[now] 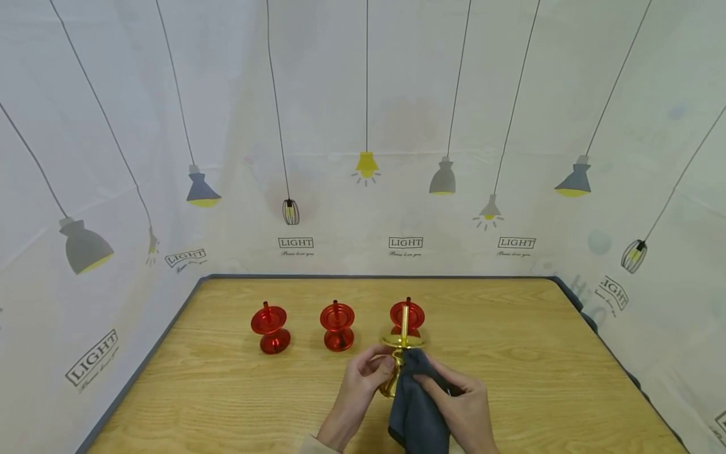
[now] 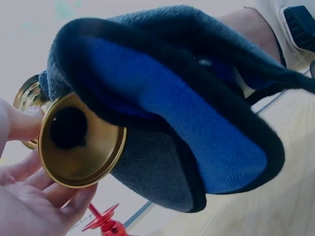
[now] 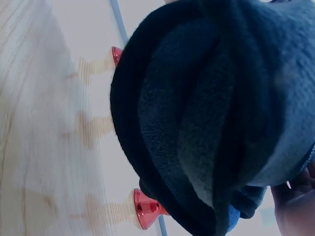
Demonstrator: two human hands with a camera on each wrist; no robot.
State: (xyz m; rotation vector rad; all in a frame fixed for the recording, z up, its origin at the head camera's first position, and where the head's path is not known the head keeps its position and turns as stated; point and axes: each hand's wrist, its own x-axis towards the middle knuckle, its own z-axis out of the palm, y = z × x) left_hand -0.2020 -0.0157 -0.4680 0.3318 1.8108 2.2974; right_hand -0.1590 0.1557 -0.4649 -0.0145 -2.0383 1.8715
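A gold candle holder [image 1: 403, 341], with an upright stem and a round dish, is held above the table's front half. My left hand [image 1: 358, 380] grips it from the left, fingers and thumb around its lower part. In the left wrist view, the hollow underside of its base [image 2: 98, 160] faces the camera. My right hand [image 1: 469, 403] pinches a dark grey cloth [image 1: 418, 400] against the right side of the holder, below the dish. The cloth's blue inner side [image 2: 216, 147] shows in the left wrist view. The right fingertips are partly hidden by the cloth.
Three red candle holders stand in a row behind my hands: a left one [image 1: 272, 320], a middle one [image 1: 338, 317] and a right one [image 1: 416, 313] partly behind the gold one. The wooden table [image 1: 238, 397] meets a white lamp-printed curtain [image 1: 340, 208] at its back and sides.
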